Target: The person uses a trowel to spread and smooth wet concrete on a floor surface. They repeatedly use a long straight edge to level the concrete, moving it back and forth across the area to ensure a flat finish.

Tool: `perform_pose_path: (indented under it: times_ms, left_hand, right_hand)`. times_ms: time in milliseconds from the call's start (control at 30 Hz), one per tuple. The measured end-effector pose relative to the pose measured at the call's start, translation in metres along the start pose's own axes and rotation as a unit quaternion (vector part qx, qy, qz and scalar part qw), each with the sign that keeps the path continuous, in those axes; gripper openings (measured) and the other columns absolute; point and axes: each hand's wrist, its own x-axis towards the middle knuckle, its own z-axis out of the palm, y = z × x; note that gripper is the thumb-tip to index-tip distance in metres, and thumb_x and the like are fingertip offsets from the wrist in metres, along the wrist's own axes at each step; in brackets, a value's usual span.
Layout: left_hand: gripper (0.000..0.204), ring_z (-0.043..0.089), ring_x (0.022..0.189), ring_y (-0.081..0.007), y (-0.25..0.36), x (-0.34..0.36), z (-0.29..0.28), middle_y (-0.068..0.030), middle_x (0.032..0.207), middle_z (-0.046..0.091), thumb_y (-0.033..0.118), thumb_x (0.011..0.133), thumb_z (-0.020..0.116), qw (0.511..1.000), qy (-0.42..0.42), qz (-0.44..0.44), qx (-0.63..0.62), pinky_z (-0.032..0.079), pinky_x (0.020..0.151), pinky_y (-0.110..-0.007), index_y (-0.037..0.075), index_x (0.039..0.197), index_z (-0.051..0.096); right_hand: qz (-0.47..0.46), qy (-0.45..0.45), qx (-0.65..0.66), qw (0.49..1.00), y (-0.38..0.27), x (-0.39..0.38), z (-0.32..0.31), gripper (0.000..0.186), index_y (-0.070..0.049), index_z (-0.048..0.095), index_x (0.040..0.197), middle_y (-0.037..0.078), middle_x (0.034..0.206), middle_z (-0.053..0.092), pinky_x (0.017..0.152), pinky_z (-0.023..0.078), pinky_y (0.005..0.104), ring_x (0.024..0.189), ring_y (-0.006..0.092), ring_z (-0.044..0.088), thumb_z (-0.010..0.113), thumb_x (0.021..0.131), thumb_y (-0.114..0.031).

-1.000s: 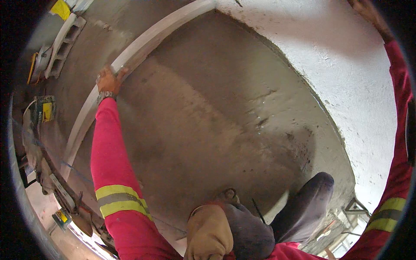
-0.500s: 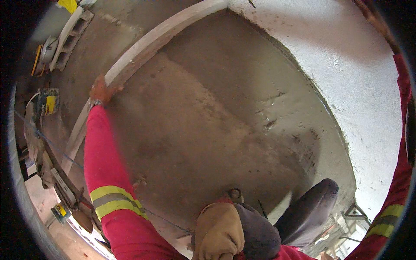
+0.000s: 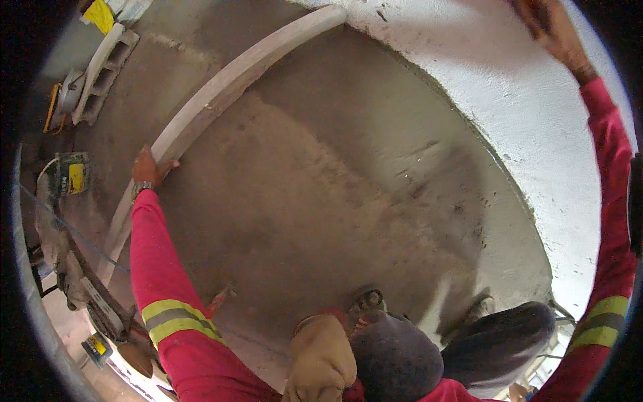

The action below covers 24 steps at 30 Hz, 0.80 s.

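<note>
My left hand (image 3: 149, 167) grips a long pale beam (image 3: 221, 94), which looks bowed in this wide view. The fingers go over its far side and the thumb sticks out along the near side. The beam's far end meets the white wall (image 3: 516, 114). At the upper right, my right hand (image 3: 552, 33) is raised in front of that wall with fingers stretched out, holding nothing visible. Its fingertips reach the picture's rim, and I cannot tell whether they touch the wall. Between beam and wall lies a rough floor (image 3: 288, 194), with a smooth, wet-looking grey patch (image 3: 395, 127).
My dark-trousered knee (image 3: 395, 352), a tan cloth-covered shape (image 3: 321, 362) and a shoe (image 3: 367, 301) fill the lower middle. Beyond the beam stand a hollow concrete block (image 3: 110, 77) and a dark bucket (image 3: 74, 174). A blue cord (image 3: 74, 231) crosses the lower left.
My right hand has come into view at the upper right. My left hand keeps its grip on the beam. The view has shifted slightly, and my right knee has moved outward to the right.
</note>
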Motion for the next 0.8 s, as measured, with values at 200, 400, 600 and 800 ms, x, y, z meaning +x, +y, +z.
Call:
perform_pose_path:
  times_ms: [200, 400, 600, 800]
  left_hand:
    - [0.101, 0.051, 0.110, -0.0347, -0.006, -0.005, 0.012, -0.0189, 0.118, 0.053, 0.057, 0.051, 0.078, 0.999, 0.034, 0.008, -0.026, 0.043, 0.089, -0.045, 0.000, 0.125, 0.042]
    - [0.104, 0.052, 0.109, -0.0345, 0.009, -0.015, 0.009, -0.0184, 0.118, 0.053, 0.061, 0.048, 0.078, 1.000, 0.021, -0.002, -0.016, 0.043, 0.088, -0.046, 0.000, 0.124, 0.042]
    - [0.101, 0.053, 0.104, -0.0349, 0.001, -0.024, 0.021, -0.0174, 0.112, 0.056, 0.063, 0.046, 0.076, 0.998, 0.060, 0.012, -0.013, 0.043, 0.085, -0.046, -0.001, 0.118, 0.046]
    - [0.103, 0.050, 0.108, -0.0368, 0.012, -0.042, 0.027, -0.0175, 0.117, 0.054, 0.061, 0.046, 0.078, 0.996, 0.078, 0.027, -0.039, 0.041, 0.087, -0.047, -0.001, 0.121, 0.044]
  right_hand:
    - [0.079, -0.039, 0.098, 0.991, -0.103, -0.019, 0.100, 0.043, -0.011, 0.049, 0.113, 0.018, 0.083, 0.062, 0.066, 0.048, 0.0461, 0.075, 0.0385, 0.060, 0.062, 0.074, -0.023]
    - [0.031, 0.006, 0.240, 0.970, -0.191, -0.004, 0.204, 0.031, -0.011, 0.048, 0.107, 0.017, 0.094, 0.060, 0.071, 0.049, 0.0466, 0.087, 0.0359, 0.060, 0.057, 0.077, -0.013]
    - [0.098, -0.013, 0.317, 0.943, -0.240, 0.041, 0.247, 0.030, -0.007, 0.050, 0.107, 0.017, 0.102, 0.059, 0.075, 0.048, 0.0467, 0.089, 0.0363, 0.059, 0.053, 0.078, -0.010]
    - [0.065, 0.018, 0.281, 0.957, -0.256, 0.066, 0.273, 0.043, -0.009, 0.049, 0.118, 0.013, 0.117, 0.055, 0.093, 0.039, 0.0497, 0.114, 0.0328, 0.048, 0.057, 0.075, -0.011]
